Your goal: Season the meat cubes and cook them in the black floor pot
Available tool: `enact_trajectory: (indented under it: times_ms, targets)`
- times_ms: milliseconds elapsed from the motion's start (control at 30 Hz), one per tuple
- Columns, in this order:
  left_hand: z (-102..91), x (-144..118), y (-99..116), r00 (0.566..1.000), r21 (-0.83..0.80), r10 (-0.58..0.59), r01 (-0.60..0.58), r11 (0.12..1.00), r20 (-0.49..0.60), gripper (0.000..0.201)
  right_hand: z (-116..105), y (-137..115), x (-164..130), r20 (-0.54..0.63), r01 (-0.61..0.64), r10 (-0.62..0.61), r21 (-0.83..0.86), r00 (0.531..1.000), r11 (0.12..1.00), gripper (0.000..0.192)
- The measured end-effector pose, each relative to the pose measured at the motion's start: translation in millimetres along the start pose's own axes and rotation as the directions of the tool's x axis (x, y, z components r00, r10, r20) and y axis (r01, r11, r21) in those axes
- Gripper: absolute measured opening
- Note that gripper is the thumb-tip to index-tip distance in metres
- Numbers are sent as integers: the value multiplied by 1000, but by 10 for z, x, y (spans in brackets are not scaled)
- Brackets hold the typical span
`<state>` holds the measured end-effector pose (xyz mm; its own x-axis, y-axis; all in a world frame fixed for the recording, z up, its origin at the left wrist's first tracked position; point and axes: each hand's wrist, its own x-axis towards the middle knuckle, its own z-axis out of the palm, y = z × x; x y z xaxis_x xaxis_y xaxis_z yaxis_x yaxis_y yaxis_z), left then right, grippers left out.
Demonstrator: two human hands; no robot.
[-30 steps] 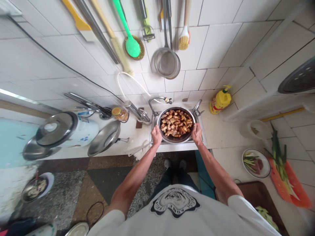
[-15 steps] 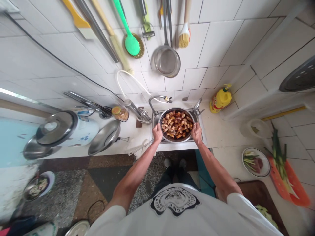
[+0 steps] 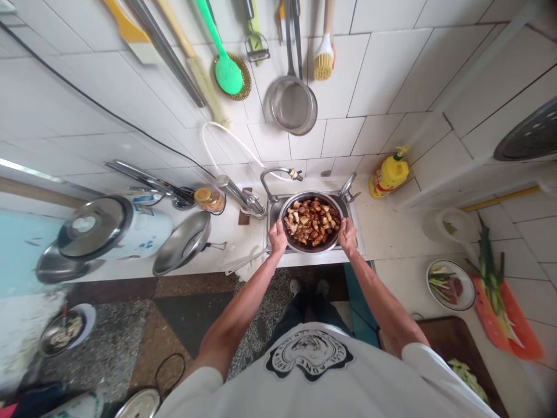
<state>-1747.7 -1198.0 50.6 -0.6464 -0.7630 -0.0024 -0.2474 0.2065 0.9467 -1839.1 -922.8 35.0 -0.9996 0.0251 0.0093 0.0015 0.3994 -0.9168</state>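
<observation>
- A white tiled wall rises behind everything, with utensils hanging along its upper part.
- Below it runs the pale bench, the sink set into it straight ahead of the person.
- On the right lies a brown chopping board, bearing pale green cut pieces near its lower edge.
- Well to the left of the sink stands a white rice cooker with a steel lid.
- An orange basket near the board holds long green-and-white stalks.
- The steel bowl is directly over the sink, its open side up; whether it rests on anything cannot be told.
- A steel pan lies just beside the rice cooker, handle towards the sink.
- A white plate beside the basket carries green pieces and something reddish.
- A yellow pump bottle stands against the wall, right of the sink.
- The left hand and right hand are apart, clamped on opposite sides of the bowl's rim.
- A curved tap rises just behind the bowl, to its left.
- A lidded jar stands near the pan.
- Glossy browned chunks cover most of the bowl's inside.
</observation>
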Motion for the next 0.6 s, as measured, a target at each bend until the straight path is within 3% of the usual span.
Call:
enact_trajectory:
  times_ms: [100,300,467,600]
  targets:
    - [-18,-16,-6,999,-9,54,-54,998,-4,62,-29,-17,-5,-17,32,-32,7,999,999,62]
    - [2,12,13,1000,3,12,-12,1000,16,64,-30,-29,33,14,6,-6,16,1000,1000,61]
    - [-32,-19,-61,994,-11,109,-109,994,-9,62,-54,-37,-10,-20,55,-54,34,998,998,61]
    - [-26,-50,-157,1000,20,7,-7,1000,10,63,-58,-16,-21,25,20,-21,25,999,999,60]
